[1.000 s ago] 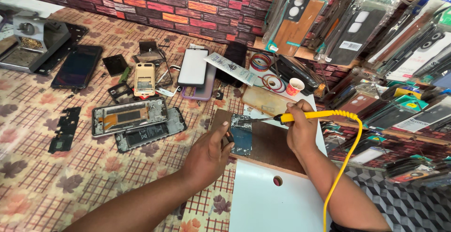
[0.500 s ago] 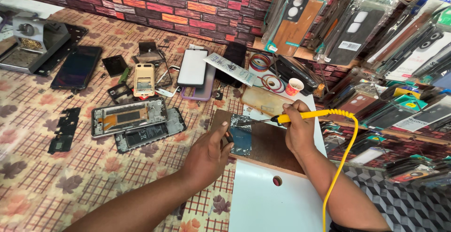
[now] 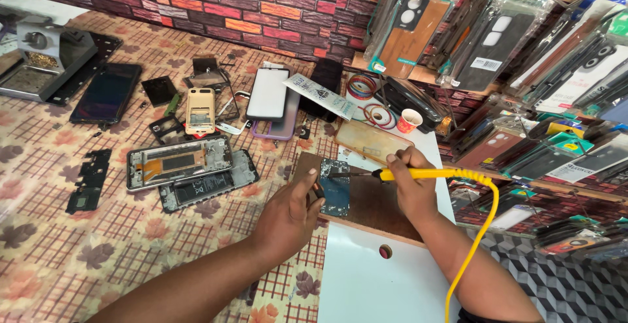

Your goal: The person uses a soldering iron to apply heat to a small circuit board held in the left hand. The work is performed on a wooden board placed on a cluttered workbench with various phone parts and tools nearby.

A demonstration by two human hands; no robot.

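My right hand (image 3: 409,185) grips a yellow-handled soldering iron (image 3: 418,174) like a pen, its metal tip lying over a small blue-green circuit board (image 3: 335,187). That board rests on a brown wooden block (image 3: 373,205). My left hand (image 3: 291,215) is at the board's left edge, its fingers pinching a small dark part against the board. The iron's yellow cord (image 3: 481,225) loops down past my right forearm.
Two opened phone bodies (image 3: 180,162) (image 3: 208,182) lie to the left on the patterned cloth, with loose frames, screens and a dark phone (image 3: 108,92) beyond. A white board (image 3: 366,284) lies near me. Packaged phone cases (image 3: 510,41) hang at right. A brick-pattern wall (image 3: 216,2) stands behind.
My right hand and the iron have shifted slightly left, bringing the tip further over the circuit board. My left hand stays at the board's edge.
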